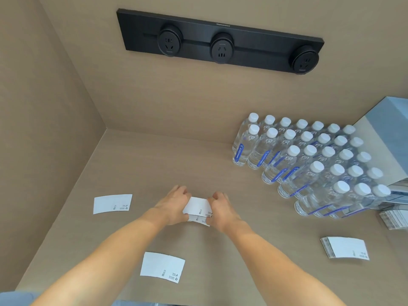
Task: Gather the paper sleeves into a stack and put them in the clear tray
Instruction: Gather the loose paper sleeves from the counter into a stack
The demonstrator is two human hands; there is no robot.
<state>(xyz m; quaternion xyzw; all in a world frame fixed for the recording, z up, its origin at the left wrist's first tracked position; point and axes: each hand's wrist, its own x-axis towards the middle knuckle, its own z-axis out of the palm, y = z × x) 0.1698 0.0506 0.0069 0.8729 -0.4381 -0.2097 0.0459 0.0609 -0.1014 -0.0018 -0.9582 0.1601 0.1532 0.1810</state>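
Observation:
My left hand (173, 206) and my right hand (221, 209) grip a small stack of white paper sleeves (197, 207) from both ends at the middle of the counter. One loose sleeve (112, 203) lies flat to the left. A second loose sleeve (162, 267) lies flat near the front, between my forearms. A thicker stack of sleeves (345, 248) rests at the right. At the right edge, more sleeves sit in what looks like the clear tray (395, 216), mostly cut off by the frame.
Several rows of clear water bottles (309, 160) with white caps crowd the right back of the beige counter (136, 164). A black socket strip (220, 43) hangs on the back wall. A wall closes the left side. A grey box (388, 133) stands behind the bottles.

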